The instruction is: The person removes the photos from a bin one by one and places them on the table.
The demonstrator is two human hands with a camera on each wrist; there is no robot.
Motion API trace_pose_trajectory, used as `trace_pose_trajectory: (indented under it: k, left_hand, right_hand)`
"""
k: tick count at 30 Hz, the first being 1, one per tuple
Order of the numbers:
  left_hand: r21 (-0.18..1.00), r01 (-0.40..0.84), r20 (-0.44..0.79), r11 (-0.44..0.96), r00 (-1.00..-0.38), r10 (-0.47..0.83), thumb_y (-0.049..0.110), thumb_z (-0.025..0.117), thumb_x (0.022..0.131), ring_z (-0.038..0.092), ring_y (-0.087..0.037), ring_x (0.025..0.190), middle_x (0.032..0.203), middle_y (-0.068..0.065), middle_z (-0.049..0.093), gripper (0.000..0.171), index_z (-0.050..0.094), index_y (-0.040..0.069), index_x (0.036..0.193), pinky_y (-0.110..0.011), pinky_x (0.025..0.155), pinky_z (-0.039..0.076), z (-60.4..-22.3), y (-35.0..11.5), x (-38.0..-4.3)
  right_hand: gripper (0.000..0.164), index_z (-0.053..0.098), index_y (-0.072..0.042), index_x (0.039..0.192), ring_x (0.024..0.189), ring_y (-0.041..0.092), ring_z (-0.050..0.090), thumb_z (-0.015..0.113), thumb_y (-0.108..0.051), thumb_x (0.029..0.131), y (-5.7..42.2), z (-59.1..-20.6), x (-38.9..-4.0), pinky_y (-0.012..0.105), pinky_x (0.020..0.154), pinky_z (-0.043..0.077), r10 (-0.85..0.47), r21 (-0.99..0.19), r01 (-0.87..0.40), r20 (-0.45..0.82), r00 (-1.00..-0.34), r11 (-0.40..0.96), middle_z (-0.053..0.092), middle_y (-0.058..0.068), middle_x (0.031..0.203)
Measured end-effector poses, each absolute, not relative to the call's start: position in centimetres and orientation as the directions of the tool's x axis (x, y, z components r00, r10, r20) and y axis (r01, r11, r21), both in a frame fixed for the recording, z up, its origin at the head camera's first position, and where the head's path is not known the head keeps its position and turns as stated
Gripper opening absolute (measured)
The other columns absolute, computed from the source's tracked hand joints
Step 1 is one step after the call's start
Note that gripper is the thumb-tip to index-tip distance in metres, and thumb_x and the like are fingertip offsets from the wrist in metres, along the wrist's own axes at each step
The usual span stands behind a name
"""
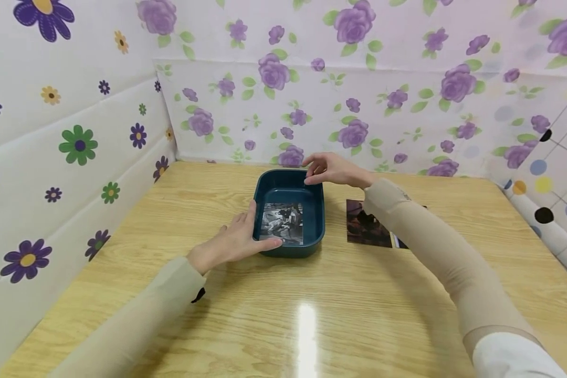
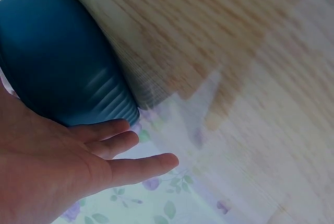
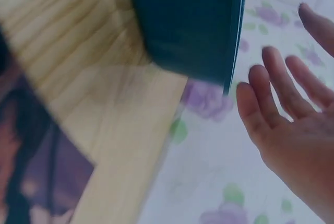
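Note:
A dark teal rectangular tub (image 1: 314, 220) stands on the table, with a black-and-white photo (image 1: 282, 223) lying flat at its near end. My left hand (image 1: 236, 236) is at the tub's near left corner. Its thumb stretches over the near rim and its fingers lie along the outer left wall, extended in the left wrist view. Above the far right corner hovers my right hand (image 1: 333, 169), fingers loosely bent and holding nothing. The right wrist view shows those fingers spread beside the tub's wall (image 3: 188, 25).
Right of the tub lies a dark coloured photo (image 1: 366, 231); further prints beside it are partly hidden under the right forearm. Flowered sheets (image 1: 274, 115) hang behind the wooden table (image 1: 245, 315) and along its left. A dotted sheet (image 1: 555, 184) borders the right side.

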State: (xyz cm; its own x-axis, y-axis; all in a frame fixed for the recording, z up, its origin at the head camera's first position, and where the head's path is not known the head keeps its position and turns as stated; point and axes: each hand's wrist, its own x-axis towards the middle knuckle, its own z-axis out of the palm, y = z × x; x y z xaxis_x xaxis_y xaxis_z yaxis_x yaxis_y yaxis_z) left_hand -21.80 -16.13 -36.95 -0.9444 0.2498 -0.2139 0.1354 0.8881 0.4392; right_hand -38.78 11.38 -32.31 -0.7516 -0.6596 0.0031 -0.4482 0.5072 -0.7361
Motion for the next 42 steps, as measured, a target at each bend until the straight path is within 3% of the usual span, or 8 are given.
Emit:
trace_pose_trajectory:
  k: [6,13,20,32,42]
  left_hand:
    - [0.453,0.150,-0.214,0.879,-0.939,0.271,0.089,0.045,0.071,0.012,-0.035,0.150,0.162,-0.019,0.010,0.128,-0.022,0.017,0.152,-0.070,0.112,0.013,-37.0,-15.6,-21.8]
    - [0.459,0.156,-0.204,0.874,-0.939,0.275,0.089,0.045,0.072,0.015,-0.033,0.150,0.162,-0.017,0.013,0.126,-0.020,0.018,0.153,-0.071,0.111,0.015,-37.1,-15.2,-21.8]
    - [0.456,0.157,-0.215,0.876,-0.936,0.280,0.091,0.042,0.071,0.013,-0.033,0.150,0.162,-0.017,0.011,0.127,-0.022,0.018,0.152,-0.070,0.111,0.015,-37.3,-15.1,-22.0]
    - [0.457,0.144,-0.206,0.878,-0.943,0.262,0.089,0.044,0.072,0.013,-0.034,0.150,0.162,-0.016,0.012,0.126,-0.021,0.017,0.153,-0.068,0.113,0.015,-37.1,-15.7,-21.9]
    - [0.470,0.130,-0.207,0.873,-0.945,0.252,0.089,0.044,0.073,0.012,-0.035,0.150,0.162,-0.016,0.010,0.125,-0.022,0.018,0.152,-0.069,0.112,0.015,-37.0,-16.3,-21.6]
  right_hand:
    - [0.052,0.054,-0.003,0.132,0.101,0.027,0.062,0.074,-0.016,0.085,8.4,-32.2,-39.4,0.038,0.088,0.052,-0.770,-0.613,-0.532,-0.210,-0.603,0.584,0.061,0.018,0.117]
    - [0.061,0.052,-0.010,0.134,0.091,0.023,0.061,0.079,-0.020,0.081,5.7,-33.1,-39.7,0.034,0.084,0.051,-0.760,-0.424,-0.631,-0.407,-0.507,0.649,0.056,0.015,0.118]
    - [0.061,0.054,-0.010,0.130,0.082,0.017,0.052,0.083,-0.021,0.077,4.9,-34.0,-39.8,0.026,0.074,0.044,-0.733,-0.379,-0.634,-0.449,-0.511,0.674,0.057,0.014,0.106]
    - [0.059,0.057,-0.012,0.116,0.089,0.019,0.049,0.087,-0.032,0.070,3.9,-34.9,-39.5,0.030,0.078,0.044,-0.719,-0.320,-0.651,-0.421,-0.553,0.688,0.055,0.010,0.106]
    - [0.060,0.054,-0.013,0.118,0.095,0.021,0.052,0.087,-0.030,0.071,3.2,-35.5,-39.2,0.034,0.086,0.047,-0.723,-0.298,-0.663,-0.366,-0.585,0.687,0.055,0.009,0.109]
